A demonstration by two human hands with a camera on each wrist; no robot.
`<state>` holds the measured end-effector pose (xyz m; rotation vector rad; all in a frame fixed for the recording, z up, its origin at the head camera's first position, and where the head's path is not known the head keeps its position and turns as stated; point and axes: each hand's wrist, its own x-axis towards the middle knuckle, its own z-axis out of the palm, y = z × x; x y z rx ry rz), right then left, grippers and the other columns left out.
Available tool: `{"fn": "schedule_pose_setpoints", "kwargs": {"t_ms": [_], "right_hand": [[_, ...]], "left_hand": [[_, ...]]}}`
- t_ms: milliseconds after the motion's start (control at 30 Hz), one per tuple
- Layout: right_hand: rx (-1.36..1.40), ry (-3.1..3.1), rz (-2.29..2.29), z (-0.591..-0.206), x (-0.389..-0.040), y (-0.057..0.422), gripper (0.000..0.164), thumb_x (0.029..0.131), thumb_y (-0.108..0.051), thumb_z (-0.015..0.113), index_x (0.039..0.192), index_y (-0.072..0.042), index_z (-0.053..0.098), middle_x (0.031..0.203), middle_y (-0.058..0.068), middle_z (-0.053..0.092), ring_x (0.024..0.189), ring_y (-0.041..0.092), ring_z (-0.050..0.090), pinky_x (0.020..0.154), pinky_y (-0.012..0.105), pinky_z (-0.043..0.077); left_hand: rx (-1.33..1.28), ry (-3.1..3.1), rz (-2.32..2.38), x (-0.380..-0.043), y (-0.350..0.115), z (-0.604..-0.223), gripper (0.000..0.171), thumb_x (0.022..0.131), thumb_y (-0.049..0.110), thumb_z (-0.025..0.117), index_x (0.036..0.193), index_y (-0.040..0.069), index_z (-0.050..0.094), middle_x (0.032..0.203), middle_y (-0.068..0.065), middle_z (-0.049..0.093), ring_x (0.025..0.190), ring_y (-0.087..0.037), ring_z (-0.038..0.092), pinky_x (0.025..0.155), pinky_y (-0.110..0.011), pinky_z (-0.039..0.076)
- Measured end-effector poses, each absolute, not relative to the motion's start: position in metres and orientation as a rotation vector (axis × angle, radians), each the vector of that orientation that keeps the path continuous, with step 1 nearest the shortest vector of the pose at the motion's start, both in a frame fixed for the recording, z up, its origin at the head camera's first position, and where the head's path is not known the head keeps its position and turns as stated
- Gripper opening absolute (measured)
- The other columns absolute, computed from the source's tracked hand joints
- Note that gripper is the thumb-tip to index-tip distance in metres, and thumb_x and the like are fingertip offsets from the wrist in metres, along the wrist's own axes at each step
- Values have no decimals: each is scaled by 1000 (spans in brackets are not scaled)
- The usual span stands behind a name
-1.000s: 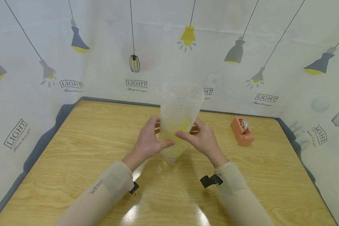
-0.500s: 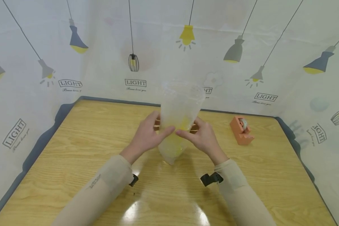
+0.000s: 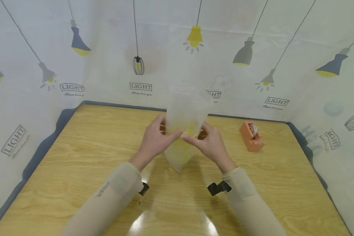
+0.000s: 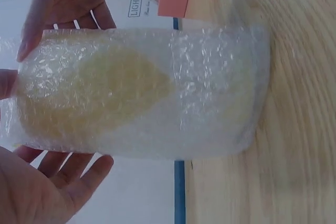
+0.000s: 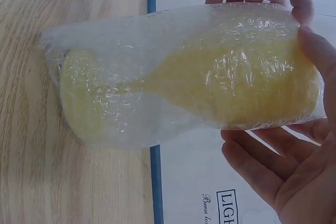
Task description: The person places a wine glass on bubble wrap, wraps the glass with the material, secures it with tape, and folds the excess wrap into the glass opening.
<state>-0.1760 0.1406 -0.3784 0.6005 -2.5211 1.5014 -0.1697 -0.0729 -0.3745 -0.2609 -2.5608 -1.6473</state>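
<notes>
A bubble wrap bag (image 3: 187,108) stands tall at the middle of the table, its lower end at the wood. Inside shows a yellow goblet (image 5: 231,82), with bowl, thin stem and round foot, plainest in the right wrist view. My left hand (image 3: 154,141) grips the wrapped bowl from the left, thumb across the front. From the right, my right hand (image 3: 210,144) grips the same part, and the two thumb tips nearly meet. The fingers reach round the sides toward the back, partly hidden by the wrap in the head view.
An orange tape dispenser (image 3: 251,136) with a roll of tape stands on the wooden table (image 3: 91,147), right of the hands. A pale curtain (image 3: 106,65) printed with lamps surrounds the table's back and sides.
My left thumb has moved up and right across the front of the wrap, toward the right thumb. The bag's top, earlier a rounded opening, now looks flatter. The right hand has barely moved.
</notes>
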Motion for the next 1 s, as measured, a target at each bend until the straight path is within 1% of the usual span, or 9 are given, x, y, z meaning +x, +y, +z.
{"fn": "schedule_pose_setpoints", "kwargs": {"t_ms": [200, 333, 467, 600, 700, 800, 900, 1000], "right_hand": [[582, -2516, 1518, -378, -174, 137, 49, 86, -20, 87, 128, -7, 66, 107, 14, 74, 85, 27, 76, 68, 33, 63], [583, -2516, 1509, -378, -173, 135, 52, 86, -19, 87, 130, -3, 64, 106, 17, 73, 86, 33, 76, 69, 36, 63], [576, -2538, 1503, -378, -172, 135, 56, 86, -21, 87, 132, -3, 62, 108, 17, 73, 89, 32, 76, 72, 39, 64], [591, -2593, 1471, -376, -171, 138, 58, 88, -25, 85, 136, -5, 60, 114, 16, 72, 95, 31, 76, 77, 41, 64], [597, -2612, 1462, -374, -172, 142, 55, 91, -24, 81, 138, -5, 60, 120, 18, 71, 101, 34, 74, 82, 43, 63], [575, -2584, 1480, -374, -173, 143, 53, 93, -22, 79, 138, -4, 61, 125, 19, 70, 106, 36, 72, 86, 46, 62], [552, -2530, 1500, -372, -173, 140, 53, 90, -21, 82, 136, -2, 63, 126, 19, 69, 107, 36, 70, 88, 47, 61], [532, -2486, 1492, -373, -173, 136, 52, 88, -19, 83, 131, 2, 63, 124, 20, 69, 104, 35, 69, 87, 47, 61]], "left_hand": [[-160, -2508, -1747, -165, -70, -372, 44, 88, 34, 80, 110, 11, 50, 109, -9, 62, 98, -27, 63, 77, -40, 58], [-124, -2468, -1811, -163, -67, -371, 44, 86, 27, 79, 111, 11, 47, 109, -11, 60, 95, -27, 61, 75, -38, 56], [-113, -2431, -1856, -162, -64, -371, 44, 84, 23, 77, 112, 10, 46, 108, -11, 60, 93, -26, 59, 73, -37, 56], [-113, -2410, -1887, -160, -63, -372, 46, 83, 21, 77, 115, 9, 46, 112, -12, 59, 97, -26, 59, 77, -37, 56], [-106, -2405, -1914, -159, -62, -373, 47, 83, 19, 78, 117, 9, 46, 115, -12, 59, 101, -27, 59, 80, -39, 58], [-108, -2403, -1926, -158, -61, -373, 49, 83, 19, 78, 119, 8, 47, 117, -12, 59, 102, -27, 59, 81, -40, 59], [-114, -2395, -1936, -158, -61, -374, 48, 84, 18, 78, 119, 8, 47, 116, -12, 59, 102, -27, 59, 82, -39, 58], [-124, -2390, -1938, -157, -61, -374, 49, 83, 18, 77, 120, 9, 47, 117, -11, 59, 103, -26, 59, 83, -39, 57]]}}
